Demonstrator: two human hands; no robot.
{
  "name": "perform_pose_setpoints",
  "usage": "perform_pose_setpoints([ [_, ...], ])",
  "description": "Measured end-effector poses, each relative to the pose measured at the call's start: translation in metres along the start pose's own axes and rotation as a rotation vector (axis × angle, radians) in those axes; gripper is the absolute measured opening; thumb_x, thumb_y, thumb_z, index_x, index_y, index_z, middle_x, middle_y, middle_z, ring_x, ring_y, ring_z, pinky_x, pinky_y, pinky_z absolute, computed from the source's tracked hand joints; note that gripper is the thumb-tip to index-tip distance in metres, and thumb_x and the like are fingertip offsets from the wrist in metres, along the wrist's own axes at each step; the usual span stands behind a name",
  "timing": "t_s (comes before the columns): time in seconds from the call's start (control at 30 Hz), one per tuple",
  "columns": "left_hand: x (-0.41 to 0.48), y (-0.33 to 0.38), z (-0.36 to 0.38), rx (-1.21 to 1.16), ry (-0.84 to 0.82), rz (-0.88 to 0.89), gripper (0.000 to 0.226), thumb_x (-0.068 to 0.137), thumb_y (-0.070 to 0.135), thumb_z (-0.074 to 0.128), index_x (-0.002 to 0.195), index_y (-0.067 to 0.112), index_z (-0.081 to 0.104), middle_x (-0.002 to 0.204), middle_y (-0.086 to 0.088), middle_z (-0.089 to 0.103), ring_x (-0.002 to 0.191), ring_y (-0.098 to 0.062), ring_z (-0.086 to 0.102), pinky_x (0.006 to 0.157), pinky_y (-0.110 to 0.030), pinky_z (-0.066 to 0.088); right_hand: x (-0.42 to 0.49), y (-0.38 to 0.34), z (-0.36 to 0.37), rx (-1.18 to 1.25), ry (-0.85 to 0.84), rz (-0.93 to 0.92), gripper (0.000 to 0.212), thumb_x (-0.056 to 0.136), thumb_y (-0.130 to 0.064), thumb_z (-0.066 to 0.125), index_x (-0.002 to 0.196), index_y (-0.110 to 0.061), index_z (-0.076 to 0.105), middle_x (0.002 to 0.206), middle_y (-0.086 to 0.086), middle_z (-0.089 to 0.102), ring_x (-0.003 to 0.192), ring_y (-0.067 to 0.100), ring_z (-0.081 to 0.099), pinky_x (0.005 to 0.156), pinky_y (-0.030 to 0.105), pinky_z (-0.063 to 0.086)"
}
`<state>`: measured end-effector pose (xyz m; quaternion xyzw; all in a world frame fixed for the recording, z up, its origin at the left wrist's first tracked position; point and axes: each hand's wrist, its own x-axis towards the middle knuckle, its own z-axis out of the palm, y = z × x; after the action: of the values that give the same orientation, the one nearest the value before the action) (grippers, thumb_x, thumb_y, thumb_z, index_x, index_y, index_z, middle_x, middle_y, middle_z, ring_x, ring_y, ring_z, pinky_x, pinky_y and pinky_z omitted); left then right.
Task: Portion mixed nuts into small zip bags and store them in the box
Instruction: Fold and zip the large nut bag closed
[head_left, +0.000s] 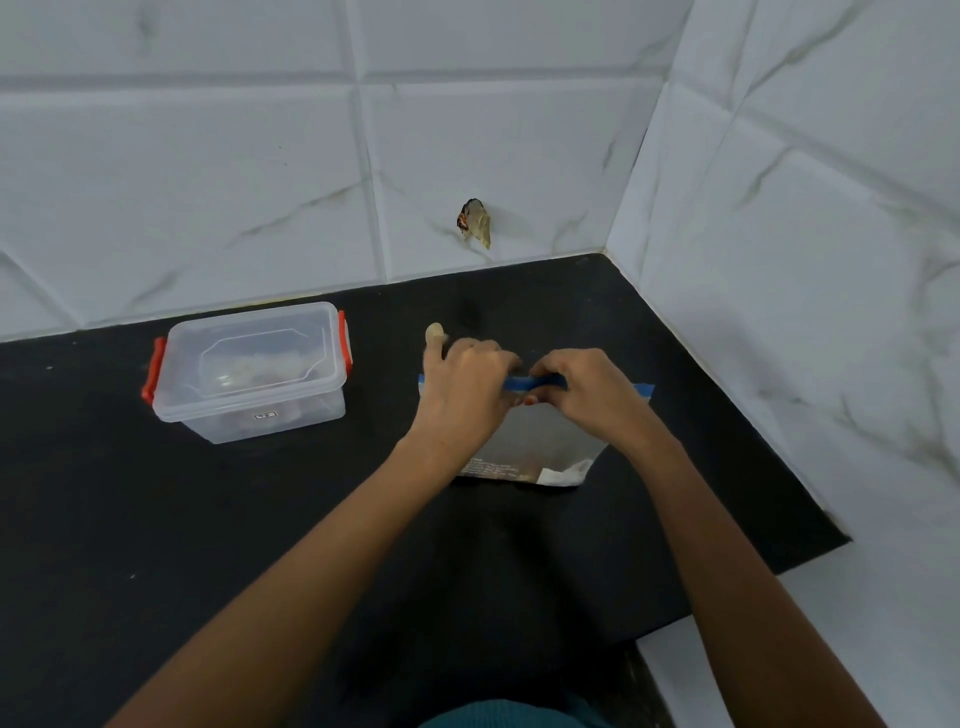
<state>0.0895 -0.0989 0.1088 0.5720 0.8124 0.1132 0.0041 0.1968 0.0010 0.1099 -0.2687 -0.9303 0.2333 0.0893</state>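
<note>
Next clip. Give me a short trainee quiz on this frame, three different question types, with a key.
1. True or false: the clear box has its lid off.
2. The left hand and right hand pinch: A) a red latch, B) the blue strip of the zip bag, C) nothing.
3. On which side of the zip bag, as the person sees it, does the clear box stand?

Key: 1 false; 2 B; 3 left.

Blue-topped zip bag (540, 441), lidded clear box (249, 371)
</note>
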Motion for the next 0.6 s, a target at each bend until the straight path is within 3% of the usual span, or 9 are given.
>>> perform_pose_setpoints([
  [0.07,0.004,0.001,0.0,-0.097,-0.002,-0.005,0.02,0.092,0.024,0.054,0.111,0.02,0.061,0.109,0.0,0.062,0.098,-0.017,0.059,0.092,-0.035,0.046,0.0,0.002,-0.003,0.041,0.003,0.014,0.025,0.082,-0.014,0.067,0.106,-0.006,0.066,0.102,0.009,0.065,0.091,0.015,0.057,0.083,0.027,0.044],
  [0.13,0.007,0.002,-0.001,-0.176,-0.036,-0.028,0.016,0.091,0.02,0.055,0.106,0.018,0.062,0.105,-0.001,0.062,0.09,-0.018,0.061,0.082,-0.036,0.052,-0.003,0.005,-0.006,0.062,-0.001,0.013,0.03,0.078,-0.016,0.07,0.107,-0.008,0.066,0.103,0.008,0.065,0.093,0.015,0.057,0.086,0.03,0.047],
  [0.23,0.01,0.0,-0.002,-0.22,-0.076,-0.036,0.017,0.091,0.02,0.056,0.106,0.016,0.062,0.104,-0.001,0.062,0.09,-0.016,0.061,0.082,-0.035,0.053,-0.009,0.012,-0.014,0.038,0.001,0.015,0.038,0.075,-0.021,0.074,0.111,-0.012,0.064,0.107,0.002,0.061,0.097,0.013,0.056,0.086,0.029,0.047],
  [0.47,0.014,-0.006,-0.005,-0.283,-0.182,-0.078,0.022,0.09,0.02,0.057,0.112,0.015,0.06,0.107,-0.003,0.063,0.094,-0.014,0.059,0.086,-0.032,0.05,-0.015,0.029,-0.019,0.041,0.01,0.127,0.025,0.084,-0.013,0.064,0.109,-0.009,0.064,0.106,0.005,0.064,0.093,0.01,0.056,0.083,0.021,0.044],
  [0.6,0.017,-0.005,-0.005,-0.278,-0.191,-0.071,0.024,0.09,0.02,0.057,0.114,0.015,0.06,0.106,-0.002,0.062,0.085,-0.008,0.053,0.083,-0.029,0.048,-0.015,0.029,-0.016,0.04,0.008,0.115,0.027,0.086,-0.013,0.062,0.112,-0.007,0.063,0.107,0.007,0.064,0.093,0.011,0.055,0.083,0.02,0.042],
])
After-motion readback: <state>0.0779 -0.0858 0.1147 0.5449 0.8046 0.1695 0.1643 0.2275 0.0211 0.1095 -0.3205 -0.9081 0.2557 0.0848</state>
